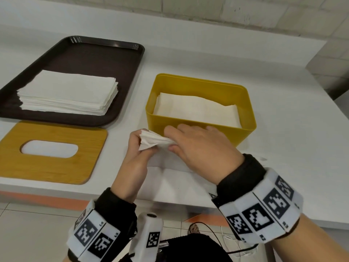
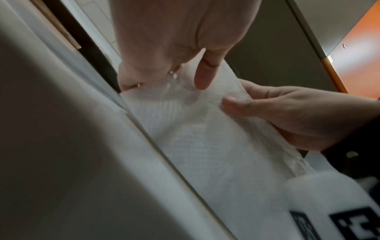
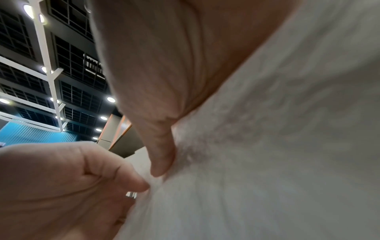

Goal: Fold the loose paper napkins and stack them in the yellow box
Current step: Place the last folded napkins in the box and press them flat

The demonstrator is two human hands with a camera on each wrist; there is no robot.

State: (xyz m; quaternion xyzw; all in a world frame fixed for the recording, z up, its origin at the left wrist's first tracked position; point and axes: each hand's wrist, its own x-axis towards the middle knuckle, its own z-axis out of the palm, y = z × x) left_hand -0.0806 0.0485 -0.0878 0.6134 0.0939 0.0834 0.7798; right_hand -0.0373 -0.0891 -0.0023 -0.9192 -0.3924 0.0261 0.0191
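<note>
White surface [image 1: 283,148] under bright light, and closest to me a napkin [image 1: 151,141] bunched between both hands. Left hand [image 1: 135,159] pinches its crumpled end; right hand [image 1: 200,146] pinches alongside, fingers [image 1: 170,130] curled. Pulling apart could tear it or crease it crooked. Beyond sits the yellow box [image 1: 200,129], partly filled.
</note>
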